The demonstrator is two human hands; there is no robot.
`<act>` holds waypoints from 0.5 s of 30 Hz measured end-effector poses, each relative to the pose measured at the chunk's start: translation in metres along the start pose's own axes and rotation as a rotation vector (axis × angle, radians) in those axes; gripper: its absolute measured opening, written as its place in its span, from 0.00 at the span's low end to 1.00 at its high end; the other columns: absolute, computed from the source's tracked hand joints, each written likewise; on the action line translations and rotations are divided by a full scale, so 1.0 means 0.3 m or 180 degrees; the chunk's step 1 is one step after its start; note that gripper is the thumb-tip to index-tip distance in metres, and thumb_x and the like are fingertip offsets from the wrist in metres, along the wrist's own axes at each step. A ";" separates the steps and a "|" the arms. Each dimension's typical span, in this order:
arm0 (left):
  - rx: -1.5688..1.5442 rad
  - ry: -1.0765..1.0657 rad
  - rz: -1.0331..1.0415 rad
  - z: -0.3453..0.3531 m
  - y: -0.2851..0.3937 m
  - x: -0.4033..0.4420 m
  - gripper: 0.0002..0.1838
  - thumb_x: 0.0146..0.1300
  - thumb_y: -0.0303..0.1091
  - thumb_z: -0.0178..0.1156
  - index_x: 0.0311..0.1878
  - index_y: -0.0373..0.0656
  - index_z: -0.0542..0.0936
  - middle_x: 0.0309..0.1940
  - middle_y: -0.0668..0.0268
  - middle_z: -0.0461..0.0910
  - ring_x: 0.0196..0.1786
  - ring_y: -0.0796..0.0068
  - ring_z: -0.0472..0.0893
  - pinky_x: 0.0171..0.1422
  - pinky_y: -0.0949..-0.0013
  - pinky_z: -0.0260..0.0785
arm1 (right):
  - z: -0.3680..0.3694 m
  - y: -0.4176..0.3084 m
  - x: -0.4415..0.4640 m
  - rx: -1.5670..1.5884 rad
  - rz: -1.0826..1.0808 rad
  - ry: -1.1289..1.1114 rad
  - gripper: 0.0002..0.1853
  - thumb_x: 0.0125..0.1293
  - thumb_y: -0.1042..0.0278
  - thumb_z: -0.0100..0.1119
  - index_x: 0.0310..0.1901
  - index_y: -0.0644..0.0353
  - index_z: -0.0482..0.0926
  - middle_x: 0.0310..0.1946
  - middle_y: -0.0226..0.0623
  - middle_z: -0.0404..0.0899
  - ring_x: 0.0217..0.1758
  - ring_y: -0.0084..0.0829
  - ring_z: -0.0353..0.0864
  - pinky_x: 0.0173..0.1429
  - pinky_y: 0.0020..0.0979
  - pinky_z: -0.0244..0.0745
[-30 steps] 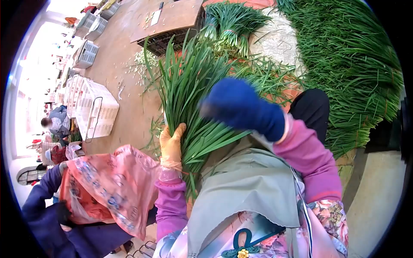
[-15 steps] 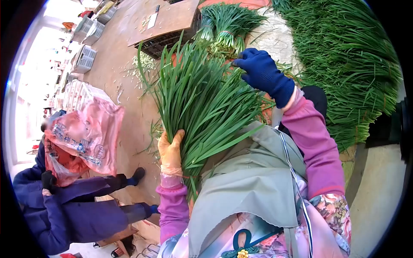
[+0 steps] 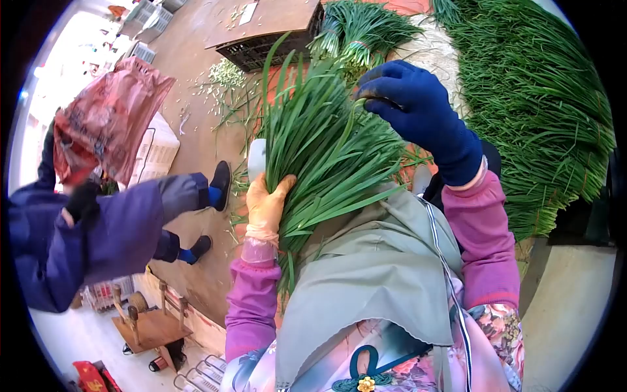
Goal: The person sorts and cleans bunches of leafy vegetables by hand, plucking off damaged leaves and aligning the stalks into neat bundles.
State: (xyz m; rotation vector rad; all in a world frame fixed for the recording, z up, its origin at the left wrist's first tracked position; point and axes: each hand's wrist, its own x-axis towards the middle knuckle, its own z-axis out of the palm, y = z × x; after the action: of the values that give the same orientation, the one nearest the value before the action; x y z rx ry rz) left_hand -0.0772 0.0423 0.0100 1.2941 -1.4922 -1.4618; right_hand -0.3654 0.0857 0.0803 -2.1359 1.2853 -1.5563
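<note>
My left hand [image 3: 266,202], in a tan rubber glove, is closed around the lower part of a bunch of garlic chives [image 3: 320,150]. The long green leaves fan up and to the right over my grey-green apron. In a dark blue knit glove, my right hand [image 3: 418,117] hovers at the upper right of the bunch. Its thumb and fingertips pinch a single lighter, yellowish chive leaf [image 3: 353,119] that leads down into the bunch. The cut ends of the bunch are partly hidden behind my left hand and sleeve.
A large pile of chives [image 3: 535,104] lies on the right. Tied chive bundles [image 3: 366,29] sit at the top beside a board on a dark crate [image 3: 268,49]. At left, another person [image 3: 111,228] holds a pink plastic bag [image 3: 111,117]. A wooden stool [image 3: 153,326] stands lower left.
My right hand's fingertips have come together on a leaf at the bunch's upper edge. The other person has moved and lifted the pink bag, uncovering the stool. My view has shifted slightly.
</note>
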 end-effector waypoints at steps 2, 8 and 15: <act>0.0281 -0.0038 0.0020 0.007 -0.005 0.003 0.14 0.53 0.26 0.63 0.43 0.33 0.77 0.35 0.65 0.81 0.35 0.79 0.77 0.43 0.75 0.69 | 0.016 -0.023 0.013 0.0659 0.0087 -0.0049 0.06 0.57 0.70 0.60 0.33 0.63 0.78 0.32 0.37 0.79 0.39 0.33 0.79 0.44 0.28 0.71; 0.0596 0.0035 0.0020 0.020 -0.020 0.018 0.15 0.51 0.30 0.65 0.42 0.34 0.78 0.34 0.62 0.82 0.34 0.75 0.79 0.44 0.73 0.69 | 0.174 -0.136 -0.004 0.4747 0.1580 0.0436 0.10 0.65 0.68 0.47 0.35 0.66 0.75 0.35 0.40 0.78 0.44 0.34 0.77 0.48 0.32 0.72; 0.1488 0.0186 0.0132 0.032 -0.014 0.013 0.17 0.49 0.38 0.67 0.40 0.38 0.79 0.33 0.59 0.82 0.35 0.68 0.81 0.43 0.69 0.69 | 0.238 -0.061 0.000 0.0118 0.0064 -0.1084 0.09 0.56 0.63 0.57 0.33 0.60 0.74 0.28 0.41 0.76 0.26 0.39 0.76 0.31 0.38 0.71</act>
State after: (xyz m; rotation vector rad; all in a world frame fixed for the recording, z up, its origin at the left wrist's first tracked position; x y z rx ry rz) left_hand -0.0865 0.0419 0.0038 1.5454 -1.8791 -1.0708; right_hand -0.2952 0.0745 0.0610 -2.2331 1.1484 -1.1332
